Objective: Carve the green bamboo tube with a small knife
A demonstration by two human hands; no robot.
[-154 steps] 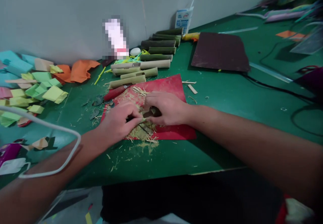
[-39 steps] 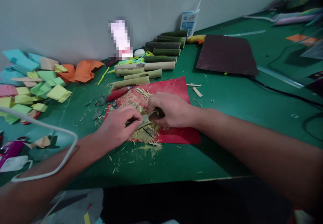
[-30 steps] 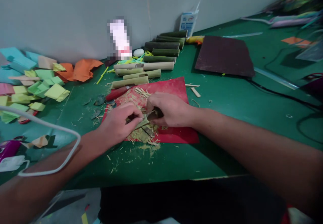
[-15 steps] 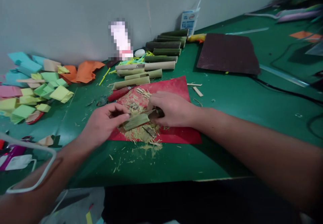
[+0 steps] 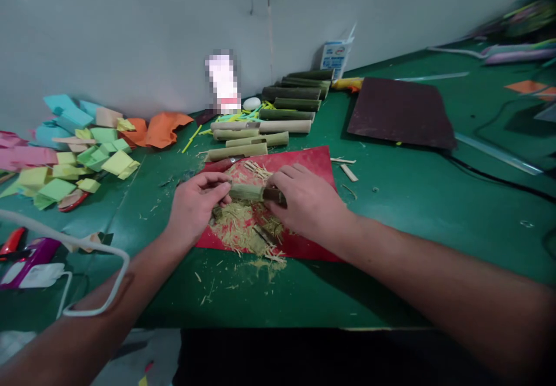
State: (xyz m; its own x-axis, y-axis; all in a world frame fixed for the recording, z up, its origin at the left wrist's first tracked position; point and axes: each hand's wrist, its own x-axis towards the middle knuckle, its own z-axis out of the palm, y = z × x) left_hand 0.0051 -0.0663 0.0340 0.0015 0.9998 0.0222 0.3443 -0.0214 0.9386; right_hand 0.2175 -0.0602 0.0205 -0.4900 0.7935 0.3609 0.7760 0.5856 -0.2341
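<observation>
A short bamboo piece, pale green on the left and dark toward the right, is held level over a red sheet. My left hand pinches its left end between thumb and fingers. Around its dark right end my right hand is closed, with the fingers curled over it. Below the piece, bamboo shavings and dust cover the middle of the sheet. A red-handled knife lies at the sheet's back left edge, partly hidden.
Several bamboo tubes lie in a row behind the sheet. Folded coloured papers are heaped at the left, beside orange paper. A dark brown board lies at the right. A white cable loops over my left forearm.
The camera view has shifted, so the table appears lower and further right. The bamboo piece has turned from tilted to nearly level. Both hands still hold it.
</observation>
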